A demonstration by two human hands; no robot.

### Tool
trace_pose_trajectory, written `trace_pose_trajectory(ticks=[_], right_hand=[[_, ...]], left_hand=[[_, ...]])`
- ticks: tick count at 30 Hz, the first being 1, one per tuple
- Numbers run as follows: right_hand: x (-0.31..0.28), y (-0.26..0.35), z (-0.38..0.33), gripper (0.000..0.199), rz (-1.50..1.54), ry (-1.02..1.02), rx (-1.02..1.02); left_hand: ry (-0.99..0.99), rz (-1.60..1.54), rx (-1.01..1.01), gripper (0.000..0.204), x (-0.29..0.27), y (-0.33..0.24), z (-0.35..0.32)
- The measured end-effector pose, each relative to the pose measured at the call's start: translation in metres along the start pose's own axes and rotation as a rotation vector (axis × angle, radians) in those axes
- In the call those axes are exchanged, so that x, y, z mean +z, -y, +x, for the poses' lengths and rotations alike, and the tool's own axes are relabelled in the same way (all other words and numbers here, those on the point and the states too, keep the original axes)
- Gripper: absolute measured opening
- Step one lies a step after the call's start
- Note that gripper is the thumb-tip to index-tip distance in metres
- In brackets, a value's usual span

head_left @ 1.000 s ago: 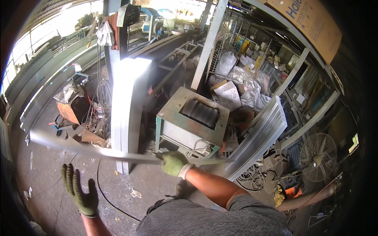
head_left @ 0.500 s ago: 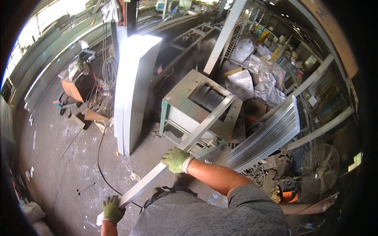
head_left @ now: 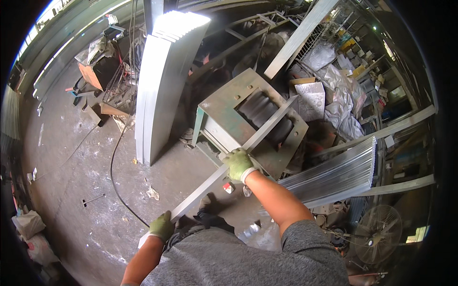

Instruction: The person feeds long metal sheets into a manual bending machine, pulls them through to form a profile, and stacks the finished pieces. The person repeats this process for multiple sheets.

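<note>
A long, straight silvery metal bar (head_left: 199,191) slants from lower left to upper right in front of me. Its far part lies across a box-shaped machine (head_left: 224,97) with dark ribbed rollers (head_left: 260,109) in its top opening. My right hand (head_left: 238,165), in a green knit glove, is closed over the bar beside the machine's near edge. Near the bar's lower end, my left hand (head_left: 162,227), gloved alike, grips it with fingers wrapped round. The undersides of both hands are hidden.
A tall stack of shiny metal profiles (head_left: 164,86) stands left of the machine. More profiles (head_left: 334,174) lie stacked at right, above a standing fan (head_left: 378,234). A black cable (head_left: 112,174) curves over the floor. Cartons and plastic sheeting (head_left: 341,95) pile up behind.
Both hands and the bar have moved up and to the right, with the bar reaching farther over the machine. The view has shifted a little too.
</note>
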State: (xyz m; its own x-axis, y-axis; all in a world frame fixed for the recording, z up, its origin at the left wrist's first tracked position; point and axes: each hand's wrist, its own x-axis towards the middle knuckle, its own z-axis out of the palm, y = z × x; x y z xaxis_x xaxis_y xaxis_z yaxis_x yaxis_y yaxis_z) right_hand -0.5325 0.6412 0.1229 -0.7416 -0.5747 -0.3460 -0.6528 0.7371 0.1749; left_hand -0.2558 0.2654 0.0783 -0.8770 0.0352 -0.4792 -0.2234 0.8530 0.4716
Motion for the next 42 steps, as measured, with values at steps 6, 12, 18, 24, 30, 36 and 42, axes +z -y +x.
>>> trace_pose_trajectory(ticks=[6,12,18,24,30,36,42], right_hand=[[-0.002,-0.118,0.005,0.030,-0.006,0.034,0.059],[0.000,-0.147,0.002,0.031,0.045,0.026,0.128],[0.004,-0.083,0.007,0.035,0.154,-0.087,0.095],[0.005,0.004,0.004,0.030,0.131,-0.067,0.032],[0.013,0.093,0.007,0.029,0.170,-0.119,-0.029],[0.006,0.162,-0.004,0.030,0.118,-0.014,-0.049],[0.014,0.229,-0.012,0.025,0.224,-0.024,-0.095]], left_hand=[[0.160,-0.001,0.022,0.025,-0.016,-0.107,0.067],[0.261,-0.002,0.015,0.037,-0.029,-0.136,0.094],[0.309,-0.084,-0.005,0.046,-0.025,-0.079,0.067],[0.200,-0.172,-0.006,0.046,0.010,0.010,0.014],[0.129,-0.197,-0.043,0.038,0.026,0.086,-0.042],[0.154,-0.177,-0.082,0.040,0.029,0.136,-0.084],[0.094,-0.150,-0.154,0.037,0.047,0.200,-0.133]])
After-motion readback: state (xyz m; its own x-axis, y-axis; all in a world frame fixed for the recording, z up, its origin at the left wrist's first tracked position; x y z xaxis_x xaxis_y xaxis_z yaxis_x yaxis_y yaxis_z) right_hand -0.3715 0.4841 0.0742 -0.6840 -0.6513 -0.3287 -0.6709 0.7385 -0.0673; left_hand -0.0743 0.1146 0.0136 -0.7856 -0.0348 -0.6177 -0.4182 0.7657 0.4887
